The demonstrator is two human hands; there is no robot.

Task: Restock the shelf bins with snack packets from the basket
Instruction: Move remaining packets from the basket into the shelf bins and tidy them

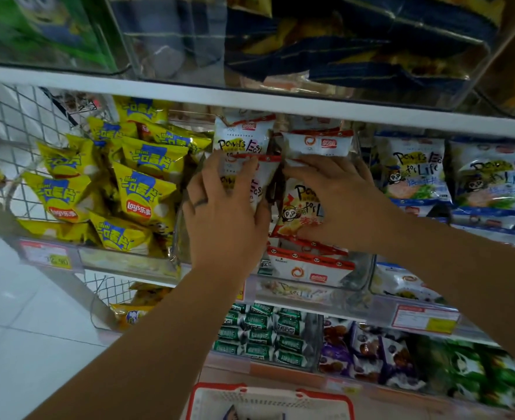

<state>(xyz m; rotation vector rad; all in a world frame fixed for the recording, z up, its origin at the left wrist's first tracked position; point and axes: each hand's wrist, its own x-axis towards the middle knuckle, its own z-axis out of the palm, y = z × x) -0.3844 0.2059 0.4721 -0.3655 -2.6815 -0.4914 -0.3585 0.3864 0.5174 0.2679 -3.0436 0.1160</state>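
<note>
Red packets (310, 268): white foil pouches with a red top seam, black hand-lettered "Power's Easy for Life" and a small panda cartoon. We see some upright at the back of their bin and some lying flat at the front.
Chip bin (123, 263): at the left, a clear bin heaped with yellow chip bags (144, 189), just beside a white wire rack (17, 122).
Middle bin (363, 268): clear-walled, on the middle shelf, filled with the red packets; both hands reach into it.
Blue bin (377, 286): at the right, holding blue-seamed pouches (413, 174) with the same lettering, standing in rows.
Basket (207, 392): white with a red rim, at the bottom edge below the shelves; we cannot tell what is inside.
Left hand (226, 213): fingers wrapped over the face of one held packet (265, 177), thumb along its right edge; a dark band shows on one finger.
Held packet: upright and slightly tilted at the left side of the middle bin, its red seam level with the fingertips, in front of the upright packets.
Right hand (341, 201): fingers nearly straight and spread, gripping nothing. The palm presses a panda-faced packet (298, 207) at the bin's centre, and the fingertips touch the lower edge of a packet behind it.
</note>
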